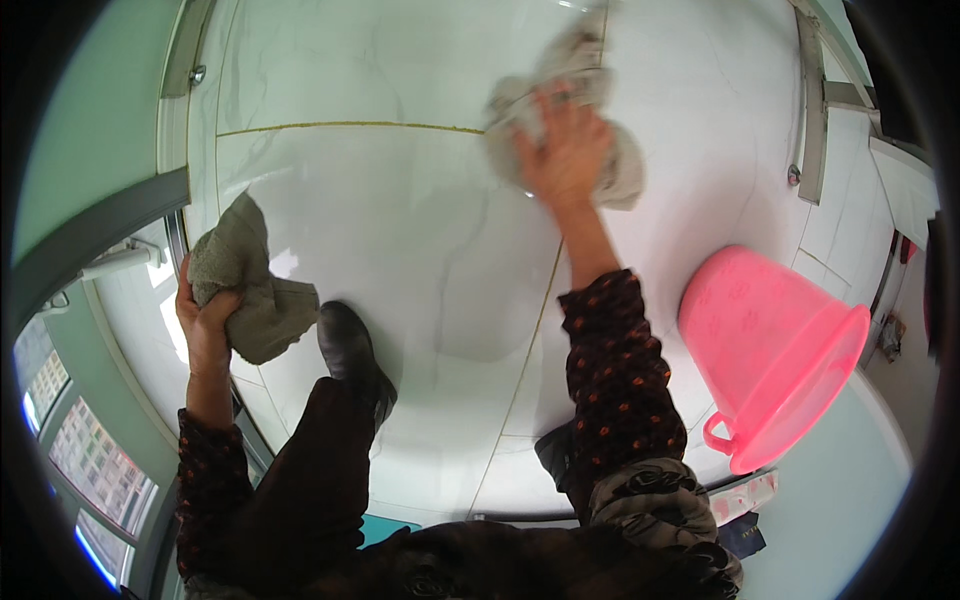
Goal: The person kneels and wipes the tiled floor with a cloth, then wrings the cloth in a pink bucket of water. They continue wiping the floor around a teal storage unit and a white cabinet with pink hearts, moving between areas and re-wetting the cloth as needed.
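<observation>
A folded grey-green cloth (259, 292) is gripped in my left hand (206, 322), held at the left by my dark shoe (345, 341). At the upper middle, my right hand (566, 146) lies on top of a crumpled light grey cloth (626, 169), over the glossy white floor tiles (345, 217). Both that hand and its cloth are blurred. The right fingers are spread over the cloth; whether they grip it cannot be told. The pink plastic bucket (757, 322) stands to the right of my right forearm, and its inside is mostly hidden.
A glass door or window frame (105, 214) runs along the left side. Door frames with metal doorstops (197, 75) stand at both sides. A patterned pink-and-white package (742, 499) and a dark blue packet (742, 534) lie below the bucket, near a pale green wall.
</observation>
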Demonstrator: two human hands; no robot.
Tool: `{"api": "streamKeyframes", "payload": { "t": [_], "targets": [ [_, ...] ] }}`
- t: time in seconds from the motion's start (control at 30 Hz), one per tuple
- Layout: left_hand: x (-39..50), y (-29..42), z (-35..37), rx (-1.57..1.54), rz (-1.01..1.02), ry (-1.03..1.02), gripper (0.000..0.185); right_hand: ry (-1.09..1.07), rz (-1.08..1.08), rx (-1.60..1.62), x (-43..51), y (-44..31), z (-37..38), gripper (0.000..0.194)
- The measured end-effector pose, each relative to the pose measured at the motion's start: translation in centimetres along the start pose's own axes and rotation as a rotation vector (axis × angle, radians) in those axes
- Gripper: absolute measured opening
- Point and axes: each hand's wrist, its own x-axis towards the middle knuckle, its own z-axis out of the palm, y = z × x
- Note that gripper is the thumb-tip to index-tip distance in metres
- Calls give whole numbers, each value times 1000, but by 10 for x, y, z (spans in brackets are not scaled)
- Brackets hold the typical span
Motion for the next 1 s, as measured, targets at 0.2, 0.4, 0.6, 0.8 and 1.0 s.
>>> {"api": "streamKeyframes", "payload": {
  "t": [0.2,0.4,0.6,0.8,1.0],
  "targets": [
    [-30,27,41,97,11,-115,64,-560,-583,357,-175,-89,-59,66],
    [-151,70,4,176,-157,-184,79,-586,-399,211,-259,-44,-118,51],
    [-266,140,24,-44,-451,-538,75,-683,139,339,-226,-39,-144,47],
    [-301,106,46,-168,-506,-468,66,-753,310,738,-157,-62,-222,46],
    [-260,90,46,34,-378,-232,62,-786,198,654,-56,-101,-280,50]
  ]
}}
